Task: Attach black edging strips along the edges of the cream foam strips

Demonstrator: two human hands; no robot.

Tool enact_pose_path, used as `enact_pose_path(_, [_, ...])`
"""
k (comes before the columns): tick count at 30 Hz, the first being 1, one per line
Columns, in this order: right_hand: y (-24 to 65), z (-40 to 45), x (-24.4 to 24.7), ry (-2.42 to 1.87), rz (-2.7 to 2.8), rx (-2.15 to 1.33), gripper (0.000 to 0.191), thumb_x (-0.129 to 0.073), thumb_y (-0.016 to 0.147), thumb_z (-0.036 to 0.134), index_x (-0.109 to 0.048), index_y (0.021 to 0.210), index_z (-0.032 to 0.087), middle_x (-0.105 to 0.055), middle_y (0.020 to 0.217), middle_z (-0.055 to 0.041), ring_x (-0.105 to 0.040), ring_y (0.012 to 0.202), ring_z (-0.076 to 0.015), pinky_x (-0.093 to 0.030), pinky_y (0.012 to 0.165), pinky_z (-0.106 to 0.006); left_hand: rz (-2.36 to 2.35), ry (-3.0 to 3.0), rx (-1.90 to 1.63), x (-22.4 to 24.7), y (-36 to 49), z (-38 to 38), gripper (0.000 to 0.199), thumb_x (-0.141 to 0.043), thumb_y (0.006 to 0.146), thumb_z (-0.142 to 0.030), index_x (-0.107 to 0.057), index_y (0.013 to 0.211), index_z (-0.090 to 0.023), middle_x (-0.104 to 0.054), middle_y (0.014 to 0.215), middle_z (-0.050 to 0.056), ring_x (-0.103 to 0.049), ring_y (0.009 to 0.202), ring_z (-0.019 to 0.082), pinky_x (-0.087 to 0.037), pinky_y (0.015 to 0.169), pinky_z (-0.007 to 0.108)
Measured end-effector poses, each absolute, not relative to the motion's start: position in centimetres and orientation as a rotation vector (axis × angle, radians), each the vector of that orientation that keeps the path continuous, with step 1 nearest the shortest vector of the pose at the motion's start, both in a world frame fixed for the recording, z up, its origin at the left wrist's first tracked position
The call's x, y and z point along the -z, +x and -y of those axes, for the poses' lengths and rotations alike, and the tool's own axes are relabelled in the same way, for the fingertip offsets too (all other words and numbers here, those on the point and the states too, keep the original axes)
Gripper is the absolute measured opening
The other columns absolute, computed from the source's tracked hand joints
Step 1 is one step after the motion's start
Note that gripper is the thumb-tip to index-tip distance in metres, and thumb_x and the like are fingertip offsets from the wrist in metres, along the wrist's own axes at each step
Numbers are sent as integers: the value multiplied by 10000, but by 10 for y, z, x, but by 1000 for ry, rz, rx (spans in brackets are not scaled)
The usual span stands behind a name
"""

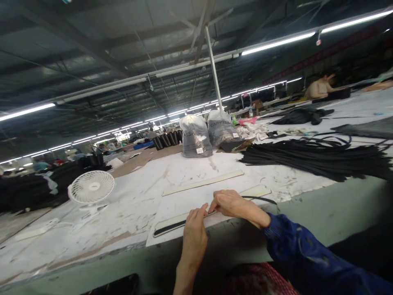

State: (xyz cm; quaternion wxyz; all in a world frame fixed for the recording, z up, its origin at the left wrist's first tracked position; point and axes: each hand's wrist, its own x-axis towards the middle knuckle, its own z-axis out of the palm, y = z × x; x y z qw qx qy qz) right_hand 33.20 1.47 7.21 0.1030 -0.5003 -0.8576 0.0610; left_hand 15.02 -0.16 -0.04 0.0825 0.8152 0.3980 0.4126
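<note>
Near the table's front edge lies a long pale strip [256,191] with rounded ends. A narrow black band [172,226] runs along its left part, and the band's free end curves off to the right past my right hand. My left hand [195,229] presses on the strip and band, fingers together. Close beside it, my right hand [227,202] is closed with its fingertips pinching the black band. A second pale strip [202,183] lies flat behind my hands on the white sheet.
A small white fan [92,187] stands left on the white-covered table [135,200], near a white power strip [38,229]. Two grey plastic bags [196,137] stand behind. Many black strips [307,157] are piled right. A person [319,88] leans over a table at far right.
</note>
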Motion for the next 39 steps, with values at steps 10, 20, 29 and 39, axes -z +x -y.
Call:
enact_pose_path(10, [402, -19, -77, -1451, 2398, -279, 296, -559, 777, 155, -758, 961, 275, -734, 905, -27, -653, 859, -188, -454, 788, -248, -1303, 2557, -1161, 9, 156, -7, 505, -286, 854, -34, -581, 1224, -210, -623, 917, 59, -500, 861, 194, -445, 805, 360])
enact_pose_path(20, [412, -14, -71, -1601, 2363, -238, 310, -560, 767, 129, -764, 941, 285, -730, 916, -24, -644, 884, -194, -458, 773, -247, -1371, 2762, -1122, 6, 165, -3, 564, -341, 763, 25, -690, 1065, -298, -584, 868, 51, -462, 777, 192, -421, 731, 341])
enact_pose_path(29, [407, -12, -66, -1681, 2337, -184, 298, -580, 759, 131, -768, 921, 297, -730, 938, -18, -642, 886, -186, -465, 735, -222, -1287, 2698, -1073, 7, 156, -10, 466, -359, 827, -64, -679, 1083, -285, -611, 893, 51, -519, 802, 194, -471, 735, 359])
enact_pose_path(39, [403, -3, -77, -1714, 2397, -145, 303, -568, 782, 134, -758, 965, 285, -725, 977, -39, -642, 952, -208, -476, 769, -243, -1016, 2411, -1280, -14, 207, 1, 378, -312, 887, -108, -591, 1129, -190, -605, 1067, 79, -546, 1030, 181, -466, 911, 350])
